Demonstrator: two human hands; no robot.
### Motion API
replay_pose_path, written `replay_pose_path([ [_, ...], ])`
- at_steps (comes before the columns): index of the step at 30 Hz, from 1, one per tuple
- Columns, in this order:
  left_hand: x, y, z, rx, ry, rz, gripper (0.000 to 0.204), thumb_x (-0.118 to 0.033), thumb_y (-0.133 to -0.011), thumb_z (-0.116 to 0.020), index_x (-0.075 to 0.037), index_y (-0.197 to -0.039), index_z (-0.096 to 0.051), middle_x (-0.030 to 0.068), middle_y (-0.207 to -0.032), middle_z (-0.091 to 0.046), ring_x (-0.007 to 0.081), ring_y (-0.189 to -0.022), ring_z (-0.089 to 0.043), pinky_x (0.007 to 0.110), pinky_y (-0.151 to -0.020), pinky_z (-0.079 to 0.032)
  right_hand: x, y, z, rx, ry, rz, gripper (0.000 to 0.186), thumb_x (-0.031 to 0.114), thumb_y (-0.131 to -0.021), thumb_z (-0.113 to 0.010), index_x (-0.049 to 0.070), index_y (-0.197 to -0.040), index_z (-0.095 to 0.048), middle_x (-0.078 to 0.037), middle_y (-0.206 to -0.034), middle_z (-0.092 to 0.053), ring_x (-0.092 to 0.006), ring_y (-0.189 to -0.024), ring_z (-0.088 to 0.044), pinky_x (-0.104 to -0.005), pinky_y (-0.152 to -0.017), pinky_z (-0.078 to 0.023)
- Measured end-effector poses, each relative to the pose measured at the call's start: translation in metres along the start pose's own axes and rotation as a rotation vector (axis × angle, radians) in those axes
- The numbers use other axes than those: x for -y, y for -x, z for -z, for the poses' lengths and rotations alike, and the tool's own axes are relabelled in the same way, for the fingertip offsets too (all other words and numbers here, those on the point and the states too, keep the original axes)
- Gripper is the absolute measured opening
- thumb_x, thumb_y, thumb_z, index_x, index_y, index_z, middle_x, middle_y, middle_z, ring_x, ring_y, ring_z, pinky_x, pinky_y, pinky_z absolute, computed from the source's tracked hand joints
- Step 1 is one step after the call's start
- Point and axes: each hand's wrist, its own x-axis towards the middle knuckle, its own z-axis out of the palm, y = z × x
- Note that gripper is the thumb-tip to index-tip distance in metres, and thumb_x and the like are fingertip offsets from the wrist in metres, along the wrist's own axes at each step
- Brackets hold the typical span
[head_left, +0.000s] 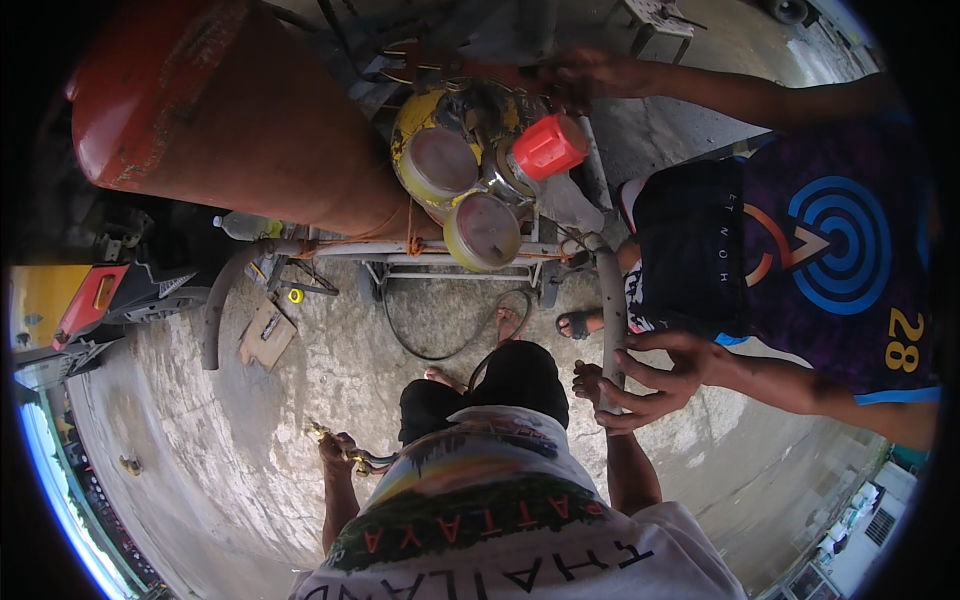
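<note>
My left hand [335, 450], low at the left, is closed around a brass gas torch [362, 460] with hoses running from it toward my shirt. On the right, my right hand [590, 382] wraps around the grey curved cart handle [613, 345]. A co-worker's hand [665, 385] is at the same handle, just above mine. The co-worker's other hand [575, 80] is on a long red tool, perhaps a wrench [500, 75], by a yellow cylinder top [420, 110]. In front sits a regulator with two round gauges [482, 231] and a red knob [550, 147].
A large rusty-red cylinder [270, 130] lies across the upper left of the cart [460, 272]. A dark hose [400, 340] loops on the concrete near my feet. Cardboard [267, 335] and a yellow tape measure [295, 295] lie left. The co-worker [800, 240] stands close on the right.
</note>
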Motion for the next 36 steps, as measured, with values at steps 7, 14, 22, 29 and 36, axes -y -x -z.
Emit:
replay_pose_path([
  [7, -0.016, 0.004, -0.029, 0.196, 0.155, 0.097, 0.025, -0.030, -0.094, -0.057, -0.006, -0.087, -0.053, 0.0091, -0.074, -0.064, 0.0201, -0.060, -0.061, 0.033, -0.055, -0.051, -0.057, -0.049, 0.082, -0.116, 0.461, 0.410, 0.048, 0.045, -0.093, -0.065, 0.009, -0.122, -0.050, -0.008, -0.107, -0.055, -0.0236, -0.098, -0.051, -0.0420, -0.091, -0.039],
  [14, 0.028, 0.024, -0.014, 0.144, 0.931, 0.753, 0.040, -0.039, -0.105, -0.038, -0.006, -0.095, -0.058, 0.0125, -0.081, -0.063, 0.0261, -0.065, -0.063, 0.037, -0.061, -0.055, -0.073, -0.076, 0.090, -0.175, 0.765, 0.551, 0.057, 0.043, -0.091, -0.067, 0.015, -0.134, -0.041, -0.008, -0.124, -0.050, -0.0249, -0.115, -0.046, -0.0456, -0.103, -0.033],
  [22, 0.000, 0.040, -0.015, 0.033, 1.001, 0.733, 0.024, -0.032, -0.095, -0.060, -0.009, -0.088, -0.060, 0.0006, -0.082, -0.058, 0.0144, -0.076, -0.055, 0.031, -0.068, -0.047, -0.111, -0.104, 0.099, -0.260, 0.961, 0.726, 0.073, 0.041, -0.088, -0.069, 0.021, -0.147, -0.031, -0.007, -0.143, -0.044, -0.0264, -0.134, -0.039, -0.0496, -0.117, -0.027],
  [29, -0.038, 0.027, -0.021, 0.093, 0.902, 0.711, 0.032, -0.036, -0.101, -0.051, -0.010, -0.088, -0.063, 0.0087, -0.074, -0.063, 0.0247, -0.063, -0.063, 0.040, -0.057, -0.054, -0.126, -0.129, 0.118, -0.145, 0.420, 0.819, 0.078, 0.014, -0.072, -0.086, 0.015, -0.132, -0.036, -0.002, -0.128, -0.050, -0.0184, -0.129, -0.052, -0.0463, -0.119, -0.038],
  [36, -0.034, 0.009, -0.034, -0.041, 0.819, 0.741, 0.028, -0.038, -0.099, -0.054, -0.014, -0.087, -0.057, 0.0064, -0.071, -0.060, 0.0234, -0.058, -0.060, 0.037, -0.055, -0.053, -0.120, -0.119, 0.107, -0.117, 0.009, 0.602, 0.077, 0.015, -0.070, -0.085, 0.021, -0.129, -0.037, -0.003, -0.129, -0.049, -0.0216, -0.129, -0.052, -0.0470, -0.106, -0.051],
])
